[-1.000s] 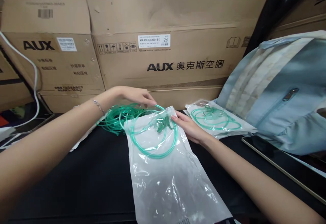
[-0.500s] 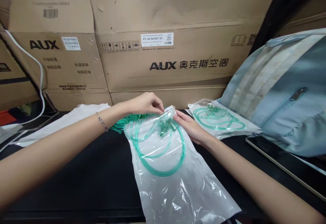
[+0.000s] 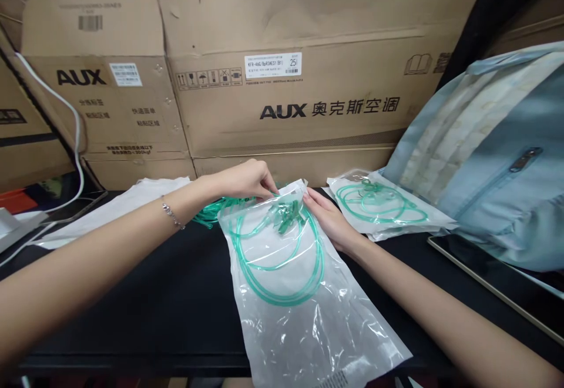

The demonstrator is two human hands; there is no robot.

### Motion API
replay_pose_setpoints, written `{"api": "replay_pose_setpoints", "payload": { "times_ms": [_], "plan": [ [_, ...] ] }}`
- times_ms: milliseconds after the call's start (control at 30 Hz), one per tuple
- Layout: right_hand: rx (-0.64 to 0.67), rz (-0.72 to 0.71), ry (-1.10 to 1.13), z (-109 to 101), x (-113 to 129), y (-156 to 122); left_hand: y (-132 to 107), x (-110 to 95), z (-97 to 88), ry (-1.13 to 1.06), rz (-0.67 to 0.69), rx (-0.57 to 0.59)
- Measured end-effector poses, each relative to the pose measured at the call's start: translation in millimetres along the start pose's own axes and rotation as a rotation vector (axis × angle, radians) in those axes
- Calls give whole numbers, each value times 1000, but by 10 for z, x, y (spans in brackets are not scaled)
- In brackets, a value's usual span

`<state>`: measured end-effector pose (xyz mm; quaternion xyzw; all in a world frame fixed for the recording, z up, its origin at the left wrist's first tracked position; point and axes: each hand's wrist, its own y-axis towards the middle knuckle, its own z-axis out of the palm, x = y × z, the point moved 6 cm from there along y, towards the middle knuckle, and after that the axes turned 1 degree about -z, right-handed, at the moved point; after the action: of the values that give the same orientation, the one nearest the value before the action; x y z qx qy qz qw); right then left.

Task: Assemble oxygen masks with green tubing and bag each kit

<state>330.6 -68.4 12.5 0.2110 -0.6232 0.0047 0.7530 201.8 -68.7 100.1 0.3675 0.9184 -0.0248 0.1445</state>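
A clear-fronted, white-backed pouch slants down toward me over the table's front edge. Inside its upper half lies a coil of green tubing with crumpled green fittings near the top. My right hand pinches the pouch's upper right corner between thumb and fingers. At the upper edge, my left hand is closed, its fingertips partly hidden at the pouch's rim. Behind my left wrist sits a heap of loose green tubing, partly covered by the arm and the pouch.
More filled pouches lie stacked at the right, beside a light blue backpack and a dark tablet. White pouches or sheets lie at the left. Large cardboard boxes stand along the back of the black table.
My left hand has shifted slightly left and down along the pouch's top edge. The green fittings sit a little lower and more bunched. My right hand keeps its hold; the view has shifted slightly.
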Motion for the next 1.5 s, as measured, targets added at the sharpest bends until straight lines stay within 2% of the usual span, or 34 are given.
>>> {"api": "replay_pose_setpoints", "payload": {
  "times_ms": [133, 233, 333, 400, 500, 633, 767, 867, 1000, 1133, 1167, 1267, 1400, 1500],
  "plan": [
    [-39, 21, 12, -15, -32, 0, 54, -37, 108, -38, 84, 55],
    [-33, 49, 57, -21, -29, 4, 12, -48, -2, 19, 119, 42],
    [-46, 59, 87, -34, 0, 3, -48, 58, -176, 86, -12, -1],
    [-50, 63, 78, -29, 14, -1, -82, 126, -214, 78, -94, 12],
    [-84, 23, -9, -25, 46, -3, -95, 135, -152, -7, -116, 4],
    [-113, -52, -168, -17, 91, 4, -56, 19, 89, -93, -64, 3],
    [-93, -78, -213, -19, 106, 11, -28, -101, 276, -130, -31, 58],
    [-91, -80, -188, -36, 123, 12, -43, -118, 247, -176, -17, 122],
    [-186, -75, -154, -113, 153, 13, -67, -18, 92, -109, -98, 151],
    [-235, -92, -158, -177, 157, 30, -108, -62, 126, -208, -60, 256],
    [-236, -92, -155, -188, 149, 36, -122, -70, 114, -254, -63, 225],
    [-254, -70, -123, -216, 114, 39, -189, -38, 22, -414, -118, 35],
    [-244, 8, 2, -165, 63, 1, -264, 22, 32, -526, -95, -66],
    [-207, 54, 118, -83, 55, -32, -305, 210, 33, -520, -178, -352]
  ]
}}
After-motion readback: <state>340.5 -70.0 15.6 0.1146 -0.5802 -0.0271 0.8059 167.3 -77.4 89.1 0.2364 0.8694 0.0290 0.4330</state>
